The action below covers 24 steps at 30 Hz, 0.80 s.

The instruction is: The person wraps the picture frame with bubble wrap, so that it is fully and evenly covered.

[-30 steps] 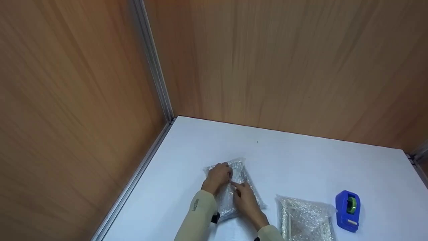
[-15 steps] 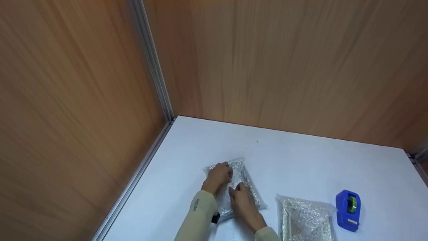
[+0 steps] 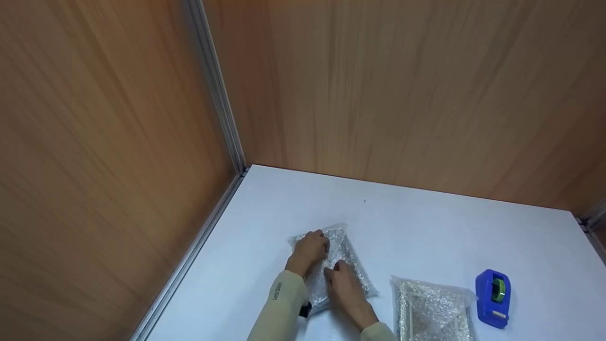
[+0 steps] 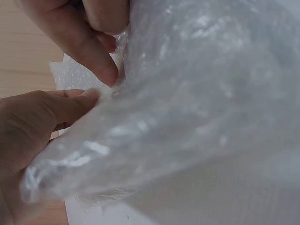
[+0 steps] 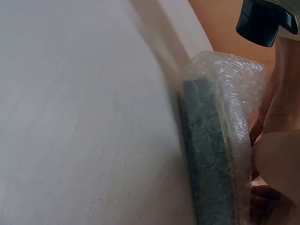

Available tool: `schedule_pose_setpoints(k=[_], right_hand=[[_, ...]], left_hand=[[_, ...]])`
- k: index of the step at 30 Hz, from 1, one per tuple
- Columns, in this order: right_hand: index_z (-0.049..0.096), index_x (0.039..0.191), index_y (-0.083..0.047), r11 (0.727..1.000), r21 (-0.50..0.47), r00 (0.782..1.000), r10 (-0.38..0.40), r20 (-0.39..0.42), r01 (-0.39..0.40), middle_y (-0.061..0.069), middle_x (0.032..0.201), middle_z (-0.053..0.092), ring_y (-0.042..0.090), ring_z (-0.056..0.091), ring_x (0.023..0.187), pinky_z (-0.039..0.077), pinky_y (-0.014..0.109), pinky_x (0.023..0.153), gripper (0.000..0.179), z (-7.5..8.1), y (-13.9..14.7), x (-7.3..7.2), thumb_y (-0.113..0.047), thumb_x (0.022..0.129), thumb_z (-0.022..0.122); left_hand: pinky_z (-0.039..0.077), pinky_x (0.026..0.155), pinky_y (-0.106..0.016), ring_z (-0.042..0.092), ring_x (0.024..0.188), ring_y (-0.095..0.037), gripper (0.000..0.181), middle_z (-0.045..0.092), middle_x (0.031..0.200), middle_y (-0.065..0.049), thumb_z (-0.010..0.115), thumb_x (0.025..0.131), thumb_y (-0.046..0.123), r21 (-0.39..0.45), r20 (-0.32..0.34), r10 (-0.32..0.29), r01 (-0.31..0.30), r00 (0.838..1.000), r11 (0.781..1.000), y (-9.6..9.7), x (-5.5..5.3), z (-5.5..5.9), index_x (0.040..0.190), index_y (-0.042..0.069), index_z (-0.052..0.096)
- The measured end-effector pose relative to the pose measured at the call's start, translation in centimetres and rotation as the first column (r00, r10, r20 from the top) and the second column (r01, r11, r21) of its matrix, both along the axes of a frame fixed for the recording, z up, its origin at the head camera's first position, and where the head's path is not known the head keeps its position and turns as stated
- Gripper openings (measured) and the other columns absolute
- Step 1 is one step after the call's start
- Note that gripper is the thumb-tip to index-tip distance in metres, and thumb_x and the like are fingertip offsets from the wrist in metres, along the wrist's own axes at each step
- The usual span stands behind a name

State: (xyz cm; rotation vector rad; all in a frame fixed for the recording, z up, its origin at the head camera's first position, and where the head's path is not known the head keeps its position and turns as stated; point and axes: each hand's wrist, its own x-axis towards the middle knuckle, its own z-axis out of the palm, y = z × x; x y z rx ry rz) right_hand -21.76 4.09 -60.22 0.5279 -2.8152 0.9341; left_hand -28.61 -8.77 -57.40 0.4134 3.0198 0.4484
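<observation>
A flat package in bubble wrap [image 3: 338, 241] lies on the white table, left of centre in the head view. Over its upper left part, my left hand [image 3: 310, 248] holds the wrap with bent fingers. Lower and to the right, my right hand [image 3: 348, 289] has its thumb and curled fingers on the same wrap. Seen from the left wrist, both hands' fingertips meet at an edge of the clear bubble wrap [image 4: 187, 93], which hides what lies beneath. A dark slab [image 5: 206, 140] shows through the wrap in the right wrist view.
Another bubble-wrapped package [image 3: 433, 308], with a frame-like shape inside, lies to the right of my right hand. Beside it stands a blue tape dispenser [image 3: 492, 299] with a green roll. Wooden panels [image 3: 402, 94] rise behind and to the left of the table.
My right hand has drawn back slightly from the left hand, and its index finger, earlier stretched toward it, is now bent. The left hand and both packages have stayed put.
</observation>
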Motion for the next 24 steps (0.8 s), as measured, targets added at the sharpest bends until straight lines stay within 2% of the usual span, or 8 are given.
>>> schedule_pose_setpoints(k=[1,3,6,9,12,20,24], right_hand=[[0.058,0.074,-0.005,0.999,0.044,0.997,0.018,-0.07,-0.015,0.002,0.07,0.047,0.015,0.043,0.06,0.037,0.029,0.051,0.018,-0.08,0.0,0.1,-0.015,0.089,0.058],[0.063,0.073,-0.005,0.991,0.128,0.979,0.061,-0.196,-0.036,0.004,0.071,0.049,0.017,0.045,0.062,0.039,0.031,0.053,0.015,-0.17,0.0,0.27,-0.011,0.087,0.061],[0.064,0.074,-0.005,0.992,0.121,0.976,0.055,-0.212,-0.03,0.004,0.073,0.05,0.017,0.046,0.063,0.039,0.031,0.052,0.014,-0.14,0.0,0.44,-0.011,0.086,0.061],[0.063,0.073,-0.004,0.996,0.085,0.984,0.041,-0.176,-0.026,0.005,0.073,0.05,0.017,0.046,0.063,0.038,0.03,0.051,0.017,-0.08,-0.01,0.5,-0.012,0.087,0.06],[0.065,0.073,-0.004,0.995,0.094,0.981,0.052,-0.189,-0.035,0.005,0.074,0.051,0.017,0.046,0.063,0.039,0.03,0.051,0.019,-0.11,0.02,0.52,-0.013,0.088,0.06],[0.071,0.083,-0.007,0.994,0.095,0.979,0.078,-0.19,-0.061,0.005,0.08,0.055,0.018,0.051,0.069,0.044,0.033,0.057,0.012,-0.09,0.13,0.63,-0.009,0.087,0.06],[0.072,0.086,-0.007,0.995,0.077,0.978,0.073,-0.197,-0.059,0.005,0.08,0.056,0.018,0.052,0.07,0.044,0.034,0.059,0.012,-0.08,0.14,0.72,-0.006,0.085,0.06]], left_hand=[[0.048,0.075,-0.03,0.052,0.087,-0.016,0.005,0.053,0.091,0.002,0.07,0.081,0.017,-0.005,-0.004,-0.005,0.005,1.0,1.0,-0.04,0.05,0.02,0.086,0.015,0.069],[0.048,0.074,-0.029,0.052,0.086,-0.016,0.005,0.053,0.09,0.003,0.07,0.081,0.017,-0.009,-0.009,-0.009,0.009,1.0,1.0,-0.1,0.13,0.03,0.086,0.015,0.07],[0.048,0.075,-0.029,0.052,0.086,-0.016,0.005,0.054,0.09,0.002,0.069,0.082,0.016,-0.003,-0.01,-0.003,0.003,1.0,1.0,-0.11,0.16,0.02,0.087,0.015,0.07],[0.048,0.076,-0.03,0.052,0.086,-0.016,0.006,0.054,0.09,0.002,0.068,0.082,0.015,0.002,-0.01,0.003,-0.003,1.0,1.0,-0.05,0.16,0.04,0.087,0.015,0.07],[0.048,0.075,-0.03,0.052,0.085,-0.017,0.005,0.055,0.09,0.002,0.068,0.082,0.015,-0.001,-0.02,0.0,0.0,1.0,1.0,-0.04,0.13,0.05,0.087,0.014,0.07],[0.048,0.075,-0.03,0.053,0.086,-0.017,0.006,0.056,0.091,0.001,0.067,0.083,0.014,-0.008,-0.014,0.007,-0.007,1.0,1.0,-0.25,-0.03,-0.01,0.087,0.014,0.07],[0.048,0.074,-0.03,0.053,0.087,-0.017,0.007,0.056,0.092,0.001,0.064,0.085,0.012,-0.003,-0.032,-0.005,0.005,0.999,1.0,-0.49,0.16,-0.03,0.087,0.014,0.07]])
